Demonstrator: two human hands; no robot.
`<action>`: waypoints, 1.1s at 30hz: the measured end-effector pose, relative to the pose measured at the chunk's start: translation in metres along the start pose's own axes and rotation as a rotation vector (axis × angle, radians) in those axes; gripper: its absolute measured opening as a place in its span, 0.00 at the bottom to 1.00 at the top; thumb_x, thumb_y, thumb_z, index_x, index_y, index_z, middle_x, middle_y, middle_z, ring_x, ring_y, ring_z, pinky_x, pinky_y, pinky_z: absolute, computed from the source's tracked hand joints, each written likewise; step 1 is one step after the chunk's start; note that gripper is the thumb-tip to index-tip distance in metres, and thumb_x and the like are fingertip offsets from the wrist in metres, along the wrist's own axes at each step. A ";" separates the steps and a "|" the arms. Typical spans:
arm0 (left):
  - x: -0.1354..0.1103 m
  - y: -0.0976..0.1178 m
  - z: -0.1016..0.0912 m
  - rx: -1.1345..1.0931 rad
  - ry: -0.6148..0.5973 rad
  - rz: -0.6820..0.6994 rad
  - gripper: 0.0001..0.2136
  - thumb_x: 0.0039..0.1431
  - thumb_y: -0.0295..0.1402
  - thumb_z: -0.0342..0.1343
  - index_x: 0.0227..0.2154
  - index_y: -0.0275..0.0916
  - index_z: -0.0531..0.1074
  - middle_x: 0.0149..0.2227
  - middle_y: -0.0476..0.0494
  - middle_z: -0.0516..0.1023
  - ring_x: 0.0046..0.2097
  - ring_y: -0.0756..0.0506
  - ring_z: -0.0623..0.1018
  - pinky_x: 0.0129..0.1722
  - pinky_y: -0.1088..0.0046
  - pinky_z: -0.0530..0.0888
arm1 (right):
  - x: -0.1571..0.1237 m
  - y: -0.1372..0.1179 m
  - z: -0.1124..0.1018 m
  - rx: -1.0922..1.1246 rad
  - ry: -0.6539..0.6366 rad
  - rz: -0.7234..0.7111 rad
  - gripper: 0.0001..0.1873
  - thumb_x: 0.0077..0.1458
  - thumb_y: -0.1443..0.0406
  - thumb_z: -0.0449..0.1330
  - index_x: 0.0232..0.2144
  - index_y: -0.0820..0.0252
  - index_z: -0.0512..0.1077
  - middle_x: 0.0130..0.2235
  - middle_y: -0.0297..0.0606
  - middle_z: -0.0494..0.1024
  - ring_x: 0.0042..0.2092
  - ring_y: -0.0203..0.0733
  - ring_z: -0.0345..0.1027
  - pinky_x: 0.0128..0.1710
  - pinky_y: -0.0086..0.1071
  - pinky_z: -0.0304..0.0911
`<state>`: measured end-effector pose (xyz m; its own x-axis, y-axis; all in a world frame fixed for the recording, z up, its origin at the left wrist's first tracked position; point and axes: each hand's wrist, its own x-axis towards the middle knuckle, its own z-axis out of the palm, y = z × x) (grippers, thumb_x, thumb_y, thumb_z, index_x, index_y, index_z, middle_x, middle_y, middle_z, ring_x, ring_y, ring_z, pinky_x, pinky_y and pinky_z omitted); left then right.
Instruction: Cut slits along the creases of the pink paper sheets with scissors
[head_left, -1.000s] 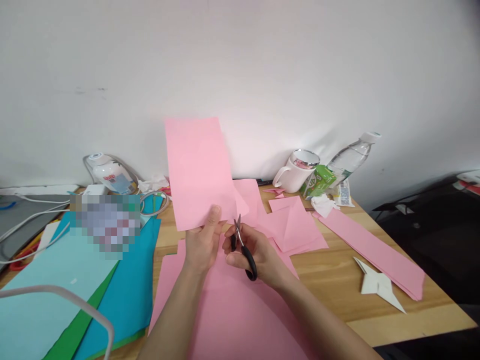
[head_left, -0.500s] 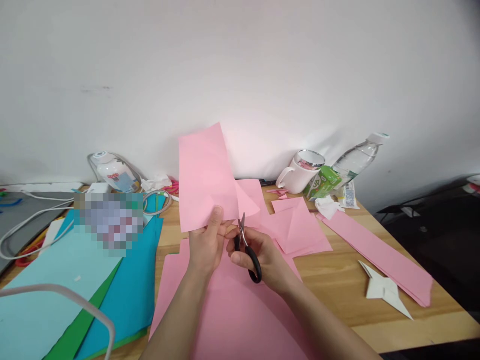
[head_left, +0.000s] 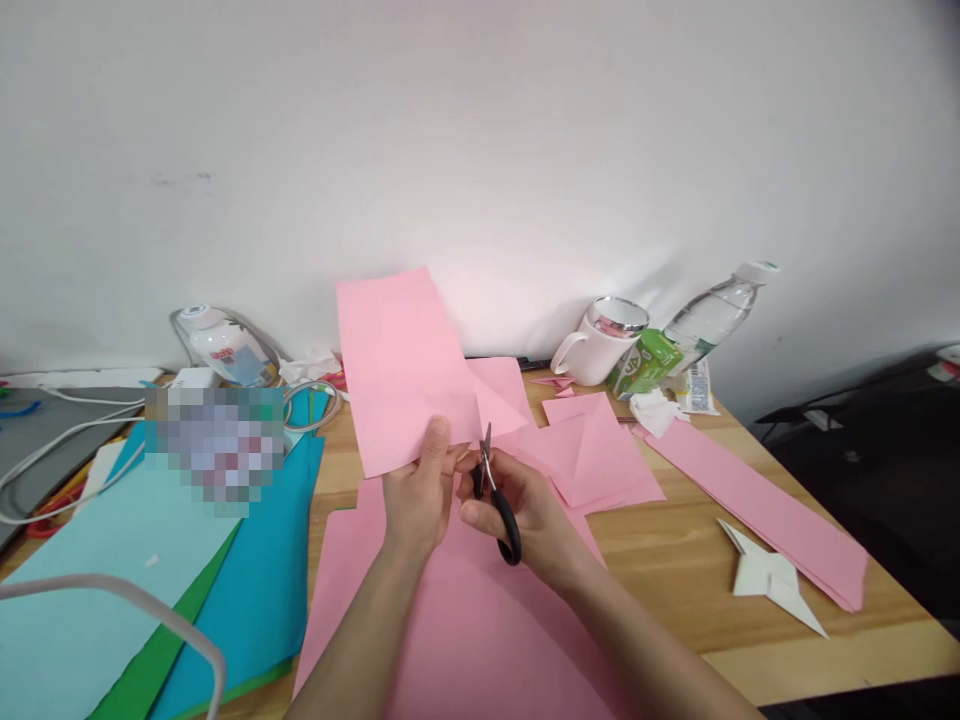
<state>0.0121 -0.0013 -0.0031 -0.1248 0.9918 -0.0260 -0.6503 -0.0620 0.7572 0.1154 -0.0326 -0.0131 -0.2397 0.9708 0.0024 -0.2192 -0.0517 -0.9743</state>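
Observation:
My left hand (head_left: 421,492) is closed on the lower edge of a pink paper sheet (head_left: 401,370), thumb on the near face. The sheet stands up off the table and leans to the left, with a narrower pink flap (head_left: 496,402) at its right. Black-handled scissors (head_left: 507,525) are gripped in my right hand (head_left: 519,500), their blades pointing up beside the sheet's lower right corner. Whether the blades touch the paper I cannot tell. Beneath both hands lies a large pink sheet (head_left: 487,630).
Pink folded pieces (head_left: 589,450) lie right of the hands, with pink strips (head_left: 757,510) and a white paper star (head_left: 766,577) farther right. A white mug (head_left: 596,345), green carton (head_left: 646,362) and water bottle (head_left: 712,318) stand by the wall. Blue paper (head_left: 262,590) and a cable (head_left: 150,595) are left.
The held pink sheet has tilted to the left and its top has dropped a little. The scissors' blades have moved slightly to the right relative to the sheet's corner.

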 end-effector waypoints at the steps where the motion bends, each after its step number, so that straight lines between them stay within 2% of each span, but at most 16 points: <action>1: 0.000 0.000 0.001 -0.001 0.000 0.010 0.10 0.47 0.37 0.64 0.29 0.36 0.75 0.28 0.45 0.80 0.35 0.45 0.79 0.38 0.69 0.75 | 0.000 0.000 0.000 -0.001 0.009 0.003 0.21 0.38 0.55 0.69 0.31 0.59 0.68 0.29 0.31 0.64 0.30 0.35 0.58 0.32 0.30 0.57; 5: 0.000 0.000 0.001 -0.020 -0.009 0.052 0.10 0.46 0.33 0.64 0.33 0.38 0.76 0.33 0.45 0.80 0.39 0.44 0.79 0.43 0.69 0.74 | 0.001 0.001 0.000 -0.003 0.024 0.009 0.20 0.39 0.55 0.69 0.30 0.59 0.68 0.26 0.29 0.63 0.28 0.33 0.56 0.29 0.29 0.55; 10: -0.001 -0.001 0.002 -0.033 -0.001 0.058 0.14 0.45 0.32 0.65 0.38 0.40 0.76 0.35 0.46 0.80 0.41 0.43 0.79 0.44 0.66 0.74 | 0.001 0.002 0.000 -0.008 0.014 0.016 0.19 0.41 0.55 0.68 0.31 0.59 0.68 0.26 0.29 0.63 0.27 0.33 0.56 0.28 0.28 0.54; 23: -0.003 0.000 0.004 -0.027 0.028 -0.006 0.11 0.45 0.36 0.65 0.29 0.35 0.76 0.29 0.43 0.80 0.33 0.43 0.80 0.40 0.65 0.76 | 0.001 0.001 0.000 -0.031 0.019 0.006 0.16 0.44 0.57 0.67 0.27 0.60 0.66 0.26 0.30 0.63 0.28 0.33 0.55 0.28 0.28 0.53; 33: -0.003 -0.002 0.003 -0.057 0.020 0.045 0.09 0.47 0.36 0.64 0.28 0.35 0.76 0.26 0.46 0.79 0.30 0.46 0.80 0.40 0.66 0.76 | 0.001 0.001 0.000 -0.015 0.028 -0.001 0.17 0.42 0.58 0.68 0.29 0.61 0.67 0.24 0.28 0.62 0.25 0.30 0.53 0.25 0.26 0.52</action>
<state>0.0154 -0.0040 -0.0026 -0.1696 0.9855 -0.0061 -0.6852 -0.1134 0.7194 0.1148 -0.0322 -0.0143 -0.2133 0.9770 -0.0028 -0.2051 -0.0475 -0.9776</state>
